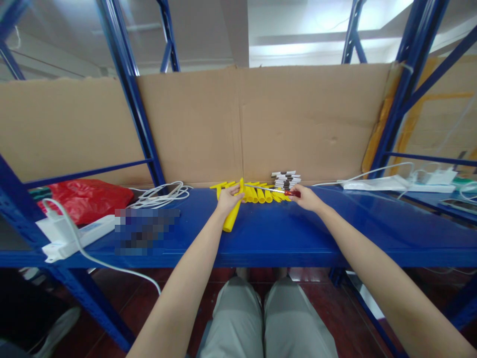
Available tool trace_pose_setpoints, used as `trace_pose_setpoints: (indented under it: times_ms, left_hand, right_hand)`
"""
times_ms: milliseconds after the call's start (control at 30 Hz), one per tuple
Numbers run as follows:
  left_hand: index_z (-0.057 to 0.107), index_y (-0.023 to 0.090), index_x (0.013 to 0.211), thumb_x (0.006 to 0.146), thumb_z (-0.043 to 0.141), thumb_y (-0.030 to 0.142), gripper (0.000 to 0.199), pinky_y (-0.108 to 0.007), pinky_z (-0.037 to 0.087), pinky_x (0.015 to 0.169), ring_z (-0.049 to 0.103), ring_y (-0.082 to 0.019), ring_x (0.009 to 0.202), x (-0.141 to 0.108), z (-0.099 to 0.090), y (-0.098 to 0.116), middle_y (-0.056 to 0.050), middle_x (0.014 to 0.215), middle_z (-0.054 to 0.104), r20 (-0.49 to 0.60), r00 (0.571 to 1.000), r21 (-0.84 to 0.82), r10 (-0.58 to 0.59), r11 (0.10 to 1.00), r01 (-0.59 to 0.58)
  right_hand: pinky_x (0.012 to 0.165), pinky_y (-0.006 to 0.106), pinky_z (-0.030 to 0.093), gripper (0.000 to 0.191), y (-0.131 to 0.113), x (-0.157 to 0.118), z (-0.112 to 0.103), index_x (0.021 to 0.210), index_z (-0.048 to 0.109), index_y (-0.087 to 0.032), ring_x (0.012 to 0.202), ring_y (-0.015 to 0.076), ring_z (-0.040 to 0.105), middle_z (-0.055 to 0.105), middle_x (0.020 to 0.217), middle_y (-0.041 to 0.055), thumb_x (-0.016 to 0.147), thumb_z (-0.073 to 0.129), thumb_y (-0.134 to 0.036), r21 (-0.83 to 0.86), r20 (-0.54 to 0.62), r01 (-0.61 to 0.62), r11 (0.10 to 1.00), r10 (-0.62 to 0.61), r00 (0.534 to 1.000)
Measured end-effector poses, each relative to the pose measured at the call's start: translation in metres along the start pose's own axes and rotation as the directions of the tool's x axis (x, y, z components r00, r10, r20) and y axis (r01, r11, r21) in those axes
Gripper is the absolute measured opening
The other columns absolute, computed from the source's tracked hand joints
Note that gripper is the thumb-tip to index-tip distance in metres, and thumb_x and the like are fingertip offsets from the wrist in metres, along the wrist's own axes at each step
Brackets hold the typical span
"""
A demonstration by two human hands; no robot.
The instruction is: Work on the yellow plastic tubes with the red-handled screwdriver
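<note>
My left hand (228,198) is closed around a yellow plastic tube piece (233,218), whose round end points down toward me. In my right hand (307,197) is a screwdriver (292,194) with a dark red handle. Its long metal shaft runs left, and the tip meets the upper part of the held yellow piece; the exact contact is too small to make out. Just behind and between my hands lies a row of similar yellow pieces (261,196). Behind them sits a stack of small white strips with dark bands (286,179).
A cardboard sheet (298,119) closes off the back of the blue shelf (283,233). To the left are a red plastic bag (89,199), a white power strip (84,237) and coiled white cable (164,195). Another power strip (434,188) with cables lies at right.
</note>
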State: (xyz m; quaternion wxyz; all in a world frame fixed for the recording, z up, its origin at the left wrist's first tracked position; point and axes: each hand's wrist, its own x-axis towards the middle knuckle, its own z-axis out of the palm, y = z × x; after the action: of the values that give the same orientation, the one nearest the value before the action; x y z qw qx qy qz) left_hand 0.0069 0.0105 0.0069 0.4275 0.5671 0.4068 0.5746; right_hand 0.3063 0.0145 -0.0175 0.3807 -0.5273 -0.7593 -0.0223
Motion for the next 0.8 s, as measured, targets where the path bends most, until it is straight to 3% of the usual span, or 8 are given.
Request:
trace_pose_setpoints:
  times_ms: [267, 800]
  left_hand:
    - [0.063, 0.006, 0.123, 0.071, 0.067, -0.006, 0.053, -0.033, 0.063, 0.075, 0.072, -0.028, 0.098, -0.003, 0.003, 0.003, -0.016, 0.115, 0.071, -0.053, 0.997, 0.008, -0.047, 0.999, 0.048]
    - [0.066, 0.006, 0.121, 0.073, 0.066, -0.006, 0.049, -0.032, 0.062, 0.079, 0.07, -0.027, 0.103, -0.01, 0.006, 0.01, -0.016, 0.12, 0.069, -0.08, 0.997, 0.1, -0.019, 0.995, 0.027]
  right_hand:
    - [0.065, 0.028, 0.047, 0.01, 0.0, 0.001, 0.0, 0.084, 0.058, -0.022, 0.068, 0.0179, 0.061, 0.07, 0.079, 0.0033, 0.074, 0.061, -0.021, 0.0, 0.018, -0.016, 1.0, 0.016, 1.0]
    - [0.068, 0.029, 0.048, 0.008, -0.007, -0.002, -0.002, 0.081, 0.057, -0.021, 0.071, 0.0182, 0.062, 0.07, 0.081, 0.0043, 0.075, 0.062, -0.022, -0.021, 0.054, -0.03, 0.999, 0.031, 0.998]
